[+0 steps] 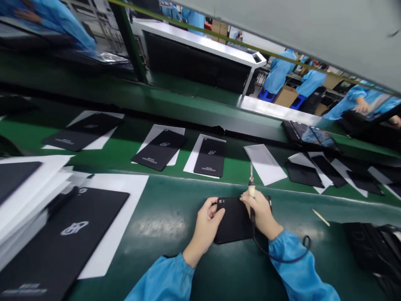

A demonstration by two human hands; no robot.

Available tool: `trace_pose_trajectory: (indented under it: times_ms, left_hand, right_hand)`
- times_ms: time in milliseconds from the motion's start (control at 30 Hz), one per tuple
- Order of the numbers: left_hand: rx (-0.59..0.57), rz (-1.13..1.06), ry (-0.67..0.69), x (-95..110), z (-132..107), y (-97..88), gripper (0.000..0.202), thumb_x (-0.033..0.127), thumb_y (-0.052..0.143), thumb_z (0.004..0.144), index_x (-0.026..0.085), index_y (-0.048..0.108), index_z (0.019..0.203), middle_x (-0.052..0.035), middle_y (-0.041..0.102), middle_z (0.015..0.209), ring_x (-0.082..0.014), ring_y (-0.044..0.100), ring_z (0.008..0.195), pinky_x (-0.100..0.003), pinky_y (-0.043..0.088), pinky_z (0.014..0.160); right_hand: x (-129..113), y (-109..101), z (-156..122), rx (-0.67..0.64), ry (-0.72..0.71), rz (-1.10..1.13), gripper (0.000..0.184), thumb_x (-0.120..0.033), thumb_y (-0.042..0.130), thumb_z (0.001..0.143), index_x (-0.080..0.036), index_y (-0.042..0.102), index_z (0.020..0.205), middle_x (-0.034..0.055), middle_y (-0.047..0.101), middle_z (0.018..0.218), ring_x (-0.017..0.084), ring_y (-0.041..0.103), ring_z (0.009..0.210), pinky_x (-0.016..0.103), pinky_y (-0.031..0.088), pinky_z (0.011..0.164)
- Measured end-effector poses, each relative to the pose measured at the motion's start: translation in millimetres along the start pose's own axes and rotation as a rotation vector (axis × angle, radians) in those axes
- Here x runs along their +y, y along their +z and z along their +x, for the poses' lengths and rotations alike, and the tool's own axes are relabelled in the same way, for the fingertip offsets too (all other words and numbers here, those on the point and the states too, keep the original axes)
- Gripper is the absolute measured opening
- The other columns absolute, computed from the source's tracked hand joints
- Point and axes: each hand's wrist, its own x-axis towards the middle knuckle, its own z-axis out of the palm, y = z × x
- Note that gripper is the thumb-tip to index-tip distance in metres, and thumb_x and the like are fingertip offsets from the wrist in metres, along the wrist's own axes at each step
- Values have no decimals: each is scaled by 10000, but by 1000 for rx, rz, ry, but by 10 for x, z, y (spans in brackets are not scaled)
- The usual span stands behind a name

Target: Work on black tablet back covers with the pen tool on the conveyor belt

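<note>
Evidently close bench work; clock centred on the piece in hand, 12 pointing away from the wearer. A flat, black, tablet-shaped panel with rounded corners [234,228] lies on the smooth dark-green bench top [163,255], small white marks at its 11 o'clock corner.

Left hand [205,225], in from 7: thumb on the panel's face, forefinger at the top edge, closed lightly on that corner. Right hand [260,212], in from 4: fingers curled round a pen-shaped tool with cream collar and slim metal tip [252,190], tip raised toward 12; fingertips of the same hand at the panel's upper edge. Contact there hard to judge. The tool's thin dark cable [282,261] loops to 4, over the blue sleeve [293,255].

At 3, a thin pale stick [321,217]; past it, a heap of dark cases [372,246]. At 9, a large black panel with a white logo [75,242] over a white sheet [114,225].

Beyond the bench edge, a brighter green strip [233,161]. Between 10 and 11 along it, three logo-marked black panels [209,158], each on white paper. At 1, a bare white sheet [265,165]. Near 2, smaller black panels [304,174], white sheets beside or beneath. Further off, toward 1, people in blue smocks [278,73].
</note>
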Motion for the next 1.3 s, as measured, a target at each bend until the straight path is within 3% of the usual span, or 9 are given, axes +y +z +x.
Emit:
trace_pose_trajectory:
  times_ms: [100,267,367,467,600,767,1000,1133,1300]
  left_hand:
    - [-55,2,-22,-35,22,-1,375,338,775,769,197,593,1065,-77,770,947,-227,741,851,-332,569,767]
    - [-45,45,-30,-75,34,16,316,300,756,775,188,584,1014,-118,770,992,-242,748,883,-367,572,792]
    - [-31,41,-16,-84,25,33,283,277,738,782,188,579,997,-119,772,986,-234,751,856,-355,571,767]
    - [-9,37,13,-99,12,57,248,273,722,794,188,578,976,-114,773,961,-229,750,823,-348,570,744]
    - [66,63,142,-115,-11,55,179,279,680,836,188,578,951,-98,772,918,-227,747,825,-364,569,795]
    - [121,139,284,-84,-28,-9,91,256,623,875,181,614,925,-89,757,920,-210,720,841,-342,550,821]
    - [90,122,271,-54,-17,0,77,242,603,878,174,624,910,-87,746,901,-209,708,837,-330,548,801]
    - [69,134,256,-68,-24,27,77,243,620,860,173,621,892,-89,754,890,-206,709,807,-341,554,796]
    - [89,122,224,-64,7,-3,113,267,646,842,178,605,897,-93,769,909,-210,732,783,-350,567,774]
  right_hand:
    - [350,-76,115,-7,32,-98,287,-173,451,974,-262,722,1009,52,707,994,208,678,937,338,564,825]
    - [1075,-467,566,113,118,-235,270,-151,444,910,-210,707,923,95,669,920,264,643,915,390,516,826]
    - [1257,-489,903,173,154,-269,206,-188,465,919,-193,670,907,129,680,986,286,621,966,431,484,897]
    - [1044,-162,1101,216,166,-263,147,-279,520,940,-182,629,960,171,670,1118,304,605,1039,454,469,940]
    - [338,577,1187,132,125,-192,214,-392,590,938,-209,587,1047,163,597,1337,281,584,1179,412,485,967]
    - [-313,1158,1389,-98,290,-197,370,-494,616,903,-212,530,1127,170,513,1409,353,414,1372,644,335,1083]
    - [-306,1158,1447,-220,373,-210,402,-511,645,868,-219,522,1115,178,520,1356,376,397,1364,724,300,1058]
    - [-283,1118,1408,-166,365,-161,405,-500,684,835,-216,532,1081,183,530,1340,374,429,1338,717,293,1067]
    - [-240,926,1334,11,382,-80,315,-463,636,861,-227,561,1055,109,647,1104,294,638,1032,506,494,921]
